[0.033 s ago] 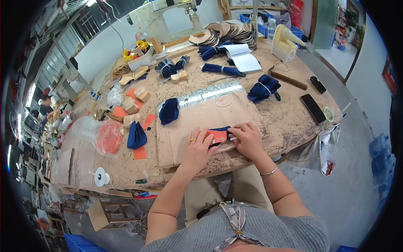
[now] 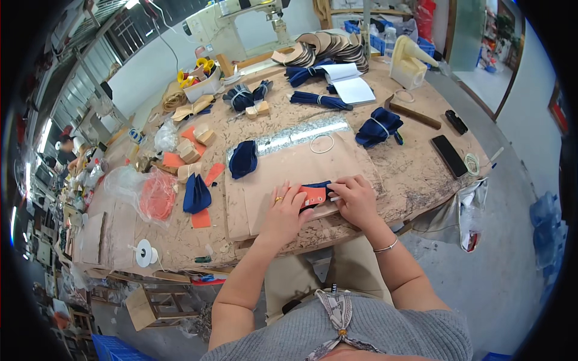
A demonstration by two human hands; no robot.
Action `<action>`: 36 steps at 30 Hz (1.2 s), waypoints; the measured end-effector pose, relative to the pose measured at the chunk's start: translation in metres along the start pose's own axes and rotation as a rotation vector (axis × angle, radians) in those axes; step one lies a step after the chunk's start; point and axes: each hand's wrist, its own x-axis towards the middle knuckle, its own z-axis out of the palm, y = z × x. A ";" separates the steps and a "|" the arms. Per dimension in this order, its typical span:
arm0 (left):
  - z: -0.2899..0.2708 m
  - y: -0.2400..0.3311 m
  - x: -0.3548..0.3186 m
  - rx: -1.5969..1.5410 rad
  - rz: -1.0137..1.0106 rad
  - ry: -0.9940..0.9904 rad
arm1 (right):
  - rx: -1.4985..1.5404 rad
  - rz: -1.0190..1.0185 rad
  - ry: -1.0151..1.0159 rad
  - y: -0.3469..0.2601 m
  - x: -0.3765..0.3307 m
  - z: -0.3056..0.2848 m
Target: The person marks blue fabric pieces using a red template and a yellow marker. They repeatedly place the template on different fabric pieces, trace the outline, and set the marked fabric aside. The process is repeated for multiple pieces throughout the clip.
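Observation:
On the pale board (image 2: 283,171) at the table's near side lies a dark blue fabric piece (image 2: 317,185) with an orange strip (image 2: 312,195) on top; the strip has small holes. My left hand (image 2: 284,210) holds the strip's left end, fingers over it and thumb at the near edge. Closed at the fingertips, my right hand (image 2: 355,198) pinches the blue piece's right end. A small whitish bit shows below those fingertips; its kind is unclear. Farther up the board sits a stack of dark blue pieces (image 2: 242,159), and a pale elastic ring (image 2: 321,143) lies to its right.
Left of the board are another blue stack (image 2: 196,194), a plastic bag of orange pieces (image 2: 156,198) and a white spool (image 2: 144,253). A tied blue bundle (image 2: 378,127), hammer (image 2: 414,113) and phone (image 2: 449,155) lie to the right. A sewing machine (image 2: 235,30) stands behind.

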 end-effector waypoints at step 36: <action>0.037 0.005 0.006 -0.264 -0.098 0.245 | 0.200 0.119 0.351 0.064 0.012 -0.022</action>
